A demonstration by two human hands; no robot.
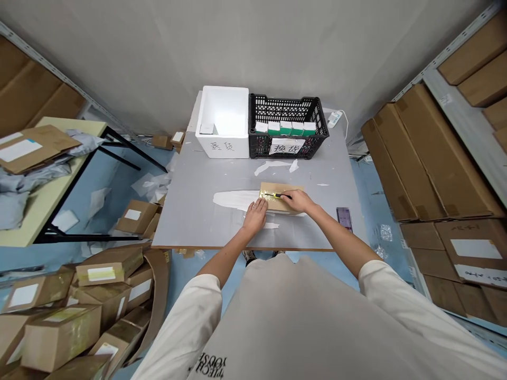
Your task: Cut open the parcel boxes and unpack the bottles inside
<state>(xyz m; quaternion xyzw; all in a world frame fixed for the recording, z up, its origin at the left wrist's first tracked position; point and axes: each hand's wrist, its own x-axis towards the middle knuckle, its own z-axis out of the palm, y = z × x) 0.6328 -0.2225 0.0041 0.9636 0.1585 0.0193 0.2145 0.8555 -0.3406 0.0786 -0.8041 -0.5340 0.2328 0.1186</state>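
Observation:
On the grey table lies a small brown cardboard box (284, 206) with shiny tape on its top. My right hand (298, 200) is closed around a black-and-yellow utility knife (276, 196), its tip at the tape near the left part of the box. My left hand (256, 214), with a ring on one finger, grips the box at its near left corner, fingers bent against it. White paper-like pieces (232, 199) lie flat on the table left of the box. The underside of the box is hidden.
Behind stand a white foam box (225, 146) and a black plastic crate (255, 150) with several green-and-white cartons. A phone (344, 218) lies near the right edge of the table (190, 211). Parcels (63, 332) pile up at lower left; large cartons (420, 153) stand at right.

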